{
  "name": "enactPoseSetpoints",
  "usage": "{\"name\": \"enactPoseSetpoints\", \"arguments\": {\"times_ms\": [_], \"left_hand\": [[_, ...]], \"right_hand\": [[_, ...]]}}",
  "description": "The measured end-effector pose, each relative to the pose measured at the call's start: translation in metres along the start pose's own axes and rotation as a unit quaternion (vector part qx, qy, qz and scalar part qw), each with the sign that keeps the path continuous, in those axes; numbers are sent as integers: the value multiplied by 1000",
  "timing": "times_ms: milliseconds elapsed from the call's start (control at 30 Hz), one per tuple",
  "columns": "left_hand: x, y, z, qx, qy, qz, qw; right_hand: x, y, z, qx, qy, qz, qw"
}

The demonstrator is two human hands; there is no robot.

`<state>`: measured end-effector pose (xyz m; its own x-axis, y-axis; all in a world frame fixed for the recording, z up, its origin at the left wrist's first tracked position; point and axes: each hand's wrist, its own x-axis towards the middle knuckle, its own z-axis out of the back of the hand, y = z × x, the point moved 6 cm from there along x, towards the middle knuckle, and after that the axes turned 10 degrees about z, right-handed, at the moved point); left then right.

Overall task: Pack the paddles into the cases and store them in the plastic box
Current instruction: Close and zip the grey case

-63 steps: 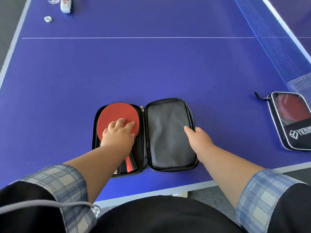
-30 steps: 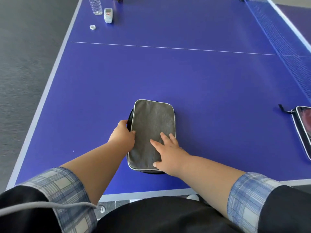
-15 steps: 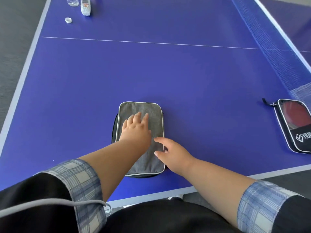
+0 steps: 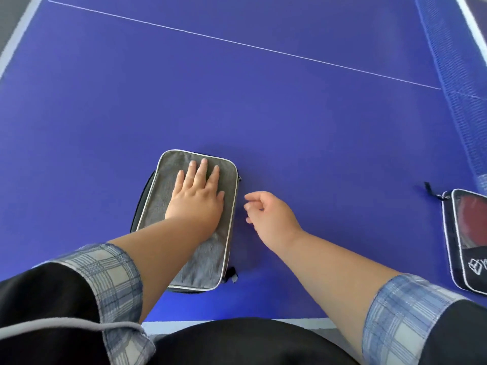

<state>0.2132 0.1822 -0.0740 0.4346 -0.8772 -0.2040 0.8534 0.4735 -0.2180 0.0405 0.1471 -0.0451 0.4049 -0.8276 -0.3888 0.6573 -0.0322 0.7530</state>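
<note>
Grey case [image 4: 205, 254] folded shut, flat on the desk [image 4: 290, 127] near its front edge, long axis running from about 6 o'clock to 12 o'clock with a slight lean toward 1. Left hand [image 4: 196, 198] laid palm-down on the far half of the lid, fingers [image 4: 203, 169] straight and a little spread, pointing to 12, pressing and gripping nothing. Right hand [image 4: 268, 212] just beside the case at 3 o'clock, apart from it, fingers loosely curled, tips turned toward 9 at the case's right edge, holding nothing.

Probably the zipping step: lid held down, zipper still to be run. Small dark tab [image 4: 233, 275] sticking out at the near right corner, roughly 7 o'clock from the right hand; another tiny nub on the right edge near the far corner, roughly 11 o'clock from it. Cannot tell which of the two is the slider. Either way, right hand clearly the nearer one, with the travel likely along the case's long right side.

Second case [image 4: 471, 270], black with a clear window, well apart at 3 o'clock by the desk's right edge, partly cut off, near the net [image 4: 453, 75]. No plastic box in view.
</note>
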Motion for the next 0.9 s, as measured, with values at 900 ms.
{"name": "enactPoseSetpoints", "arguments": {"times_ms": [900], "left_hand": [[-8, -2, 15, -50, -18, 7, 999]], "right_hand": [[162, 79, -14, -493, 194, 334, 780]]}}
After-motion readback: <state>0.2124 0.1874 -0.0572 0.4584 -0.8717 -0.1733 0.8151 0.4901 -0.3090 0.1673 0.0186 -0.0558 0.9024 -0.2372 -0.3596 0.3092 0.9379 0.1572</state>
